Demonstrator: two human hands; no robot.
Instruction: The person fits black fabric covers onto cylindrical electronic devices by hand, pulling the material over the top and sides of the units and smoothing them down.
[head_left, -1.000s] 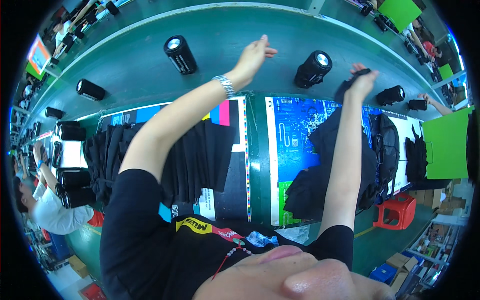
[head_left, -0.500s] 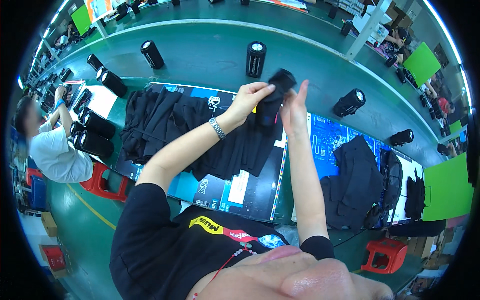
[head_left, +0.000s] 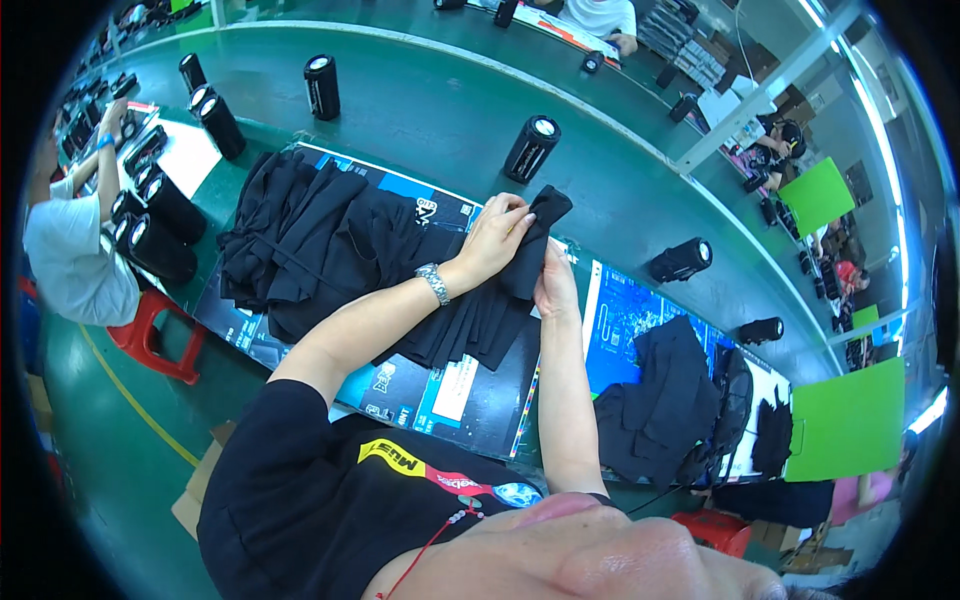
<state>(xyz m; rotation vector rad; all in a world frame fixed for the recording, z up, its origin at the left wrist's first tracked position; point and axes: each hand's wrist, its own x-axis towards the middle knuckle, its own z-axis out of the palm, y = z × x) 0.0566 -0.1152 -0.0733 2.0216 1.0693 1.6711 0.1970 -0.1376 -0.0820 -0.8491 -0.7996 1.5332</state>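
Black cloth pouch (head_left: 535,240) is pinched in both grips above the worktop (head_left: 420,120): left hand (head_left: 497,235) closed over its top, right hand (head_left: 553,290) clasping it from beneath, beside the fabric pile (head_left: 330,250).

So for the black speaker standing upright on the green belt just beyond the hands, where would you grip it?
Around the middle of the black cylindrical speaker, hand wrapped round its body from the near side. It stands on end, clear of the others, so its curved wall is open all round. Both the left hand and right hand hold a black cloth pouch.
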